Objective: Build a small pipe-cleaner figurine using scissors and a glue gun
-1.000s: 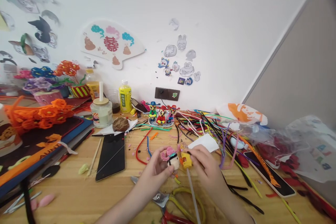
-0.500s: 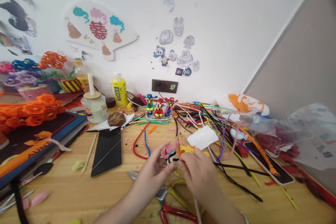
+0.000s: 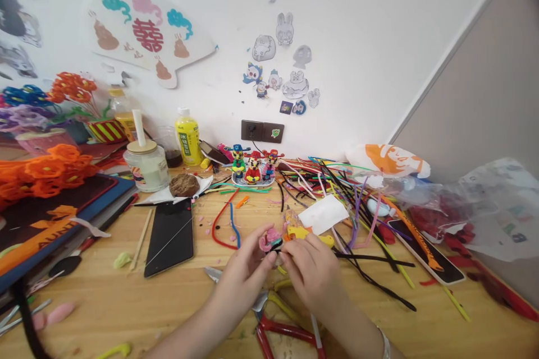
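My left hand (image 3: 246, 269) is closed round a small pink figure (image 3: 269, 240) with black and teal parts, held just above the table. My right hand (image 3: 318, 272) is pinched on a thin black strip like a pipe cleaner, its near end against the figure's lower side. A black strip (image 3: 379, 261) sticks out beyond the right hand and seems to be the same piece. My fingers hide much of the figure. Below the hands lies a red-handled cutting tool (image 3: 290, 330), partly covered by my forearms, with a yellow handle (image 3: 288, 308) beside it.
Three colourful figurines (image 3: 252, 168) stand on a tray at the back. A heap of pipe cleaners (image 3: 332, 179) spreads behind and right, with white paper (image 3: 323, 214) before it. A phone (image 3: 169, 238), a candle jar (image 3: 147, 168) and a bottle (image 3: 188, 137) are to the left.
My right hand has moved slightly up and closer to my left hand, and the black strip has shifted left with it. The pink figure is turned a little. The view has tilted slightly.
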A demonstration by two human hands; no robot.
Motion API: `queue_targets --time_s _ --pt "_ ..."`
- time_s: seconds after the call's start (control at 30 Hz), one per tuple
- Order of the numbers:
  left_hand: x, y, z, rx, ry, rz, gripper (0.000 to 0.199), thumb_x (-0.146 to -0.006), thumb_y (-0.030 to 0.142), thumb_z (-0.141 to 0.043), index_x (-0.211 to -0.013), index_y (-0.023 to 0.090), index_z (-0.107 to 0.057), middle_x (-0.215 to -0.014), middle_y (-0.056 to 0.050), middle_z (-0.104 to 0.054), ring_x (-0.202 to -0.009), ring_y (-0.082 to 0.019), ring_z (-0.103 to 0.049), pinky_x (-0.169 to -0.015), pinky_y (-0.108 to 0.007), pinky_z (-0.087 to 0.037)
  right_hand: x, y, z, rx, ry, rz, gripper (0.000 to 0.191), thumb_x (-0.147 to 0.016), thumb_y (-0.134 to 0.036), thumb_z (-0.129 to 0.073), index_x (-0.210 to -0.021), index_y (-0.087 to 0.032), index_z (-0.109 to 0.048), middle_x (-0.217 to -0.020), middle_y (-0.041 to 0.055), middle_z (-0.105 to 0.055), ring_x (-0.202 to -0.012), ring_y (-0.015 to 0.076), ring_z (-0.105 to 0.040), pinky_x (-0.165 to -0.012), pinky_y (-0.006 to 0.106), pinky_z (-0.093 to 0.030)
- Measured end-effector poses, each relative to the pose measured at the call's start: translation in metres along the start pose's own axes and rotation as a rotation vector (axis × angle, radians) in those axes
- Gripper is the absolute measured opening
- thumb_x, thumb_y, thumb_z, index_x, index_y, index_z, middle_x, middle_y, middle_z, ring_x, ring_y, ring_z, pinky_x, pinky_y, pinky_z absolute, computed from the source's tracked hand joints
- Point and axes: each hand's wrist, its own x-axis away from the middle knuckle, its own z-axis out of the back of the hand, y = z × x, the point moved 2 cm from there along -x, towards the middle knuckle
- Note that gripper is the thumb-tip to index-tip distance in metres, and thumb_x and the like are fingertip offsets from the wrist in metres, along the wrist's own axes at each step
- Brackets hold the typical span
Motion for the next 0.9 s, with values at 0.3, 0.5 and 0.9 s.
queue_targets --time_s 0.3,0.5,0.9 --pt "-0.001 0.008 0.000 -0.047 0.067 0.029 0.036 -0.074 0.029 -0.055 -0.108 0.019 -0.049 -0.104 -0.006 -0.059 -0.098 -0.021 -0.053 -0.085 -0.031 -0.042 0.002 0.004 0.000 -0.143 -0.012 -0.005 0.007 -0.084 -0.015 -0.043 -0.088 -0.015 -0.049 -0.076 0.0061 -0.058 -0.071 0.0179 -0.049 -0.065 0.031 -0.040" --pt "0.000 0.011 0.003 -0.094 0.092 0.044 0.035 -0.074 0.032 -0.055 -0.107 0.020 -0.051 -0.101 -0.004 -0.059 -0.095 -0.020 -0.052 -0.079 -0.028 -0.043 0.000 0.017 0.012 -0.092 -0.029 0.017 0.006 -0.083 -0.019 -0.047 -0.086 -0.016 -0.052 -0.075 0.0056 -0.060 -0.072 0.0185 -0.052 -0.065 0.032 -0.041" --pt "-0.001 0.013 0.003 0.129 0.018 0.102 0.039 -0.067 0.035 -0.064 -0.104 0.023 -0.055 -0.087 -0.003 -0.065 -0.078 -0.017 -0.057 -0.075 -0.028 -0.043 -0.002 0.015 0.019 -0.477 0.004 -0.258 0.007 -0.080 -0.023 -0.051 -0.078 -0.020 -0.057 -0.073 0.0013 -0.060 -0.070 0.0143 -0.055 -0.064 0.026 -0.043"
